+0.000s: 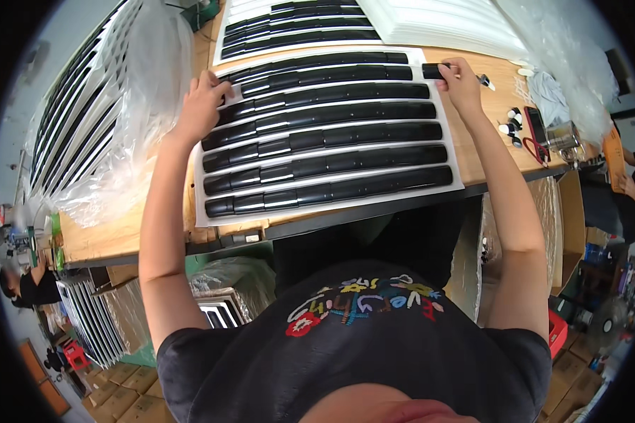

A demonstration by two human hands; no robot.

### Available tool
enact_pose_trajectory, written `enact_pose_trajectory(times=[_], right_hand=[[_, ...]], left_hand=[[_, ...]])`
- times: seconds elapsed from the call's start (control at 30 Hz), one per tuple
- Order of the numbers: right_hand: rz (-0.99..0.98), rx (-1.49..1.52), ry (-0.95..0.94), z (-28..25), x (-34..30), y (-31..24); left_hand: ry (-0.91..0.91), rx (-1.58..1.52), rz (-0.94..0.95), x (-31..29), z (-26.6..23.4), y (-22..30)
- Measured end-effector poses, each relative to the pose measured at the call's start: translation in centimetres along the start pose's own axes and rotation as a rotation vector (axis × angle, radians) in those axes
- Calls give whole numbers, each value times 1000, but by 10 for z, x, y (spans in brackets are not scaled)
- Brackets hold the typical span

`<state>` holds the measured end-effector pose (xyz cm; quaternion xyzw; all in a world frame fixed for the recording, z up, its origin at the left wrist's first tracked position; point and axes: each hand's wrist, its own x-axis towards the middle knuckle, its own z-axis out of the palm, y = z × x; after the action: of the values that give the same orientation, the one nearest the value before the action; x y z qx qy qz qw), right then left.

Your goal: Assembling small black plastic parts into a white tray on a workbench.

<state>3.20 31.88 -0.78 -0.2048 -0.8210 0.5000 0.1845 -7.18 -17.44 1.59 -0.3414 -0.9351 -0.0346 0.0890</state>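
A white foam sheet (446, 185) lies on the wooden bench, with several rows of glossy black cylindrical pieces (360, 113) set end to end in its grooves. My right hand (461, 84) pinches a short black cylinder (432, 70) at the right end of the second row from the back, a small gap away from the row. At the left end of that row, my left hand (206, 102) closes its fingers on a dark cylindrical piece, mostly hidden by the fingers. A pale gap shows between it and the rest of the row.
Behind lie another filled foam sheet (300, 44) and a stack of white foam sheets (444, 28). Plastic-wrapped racks (85, 106) stand at left. A phone (535, 125), red-handled scissors (536, 149) and a metal cup (563, 135) are at right. Other people work at both edges.
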Motion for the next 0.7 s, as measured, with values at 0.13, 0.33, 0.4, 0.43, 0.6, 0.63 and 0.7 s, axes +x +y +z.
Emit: enact_pose_trajectory(times=[0.13,0.33,0.4,0.43,0.6,0.63,0.7], right_hand=[[-50,-27,-26,12,6,10],[165,5,89,12,13,9],[135,-134,61,6,16,12],[104,-272,21,5,18,13],[32,-298,98,23,12,21],[61,-306,79,24,5,15],[23,-333,45,34,0,11]], left_hand=[[-113,-29,17,-2,4,-14],[-86,-71,26,0,-3,-18],[14,-12,43,5,-8,-13],[19,-14,55,5,-11,-12],[352,-1010,-182,12,-22,49],[421,-1250,-159,17,-20,76],[397,-1387,-212,16,-32,130]])
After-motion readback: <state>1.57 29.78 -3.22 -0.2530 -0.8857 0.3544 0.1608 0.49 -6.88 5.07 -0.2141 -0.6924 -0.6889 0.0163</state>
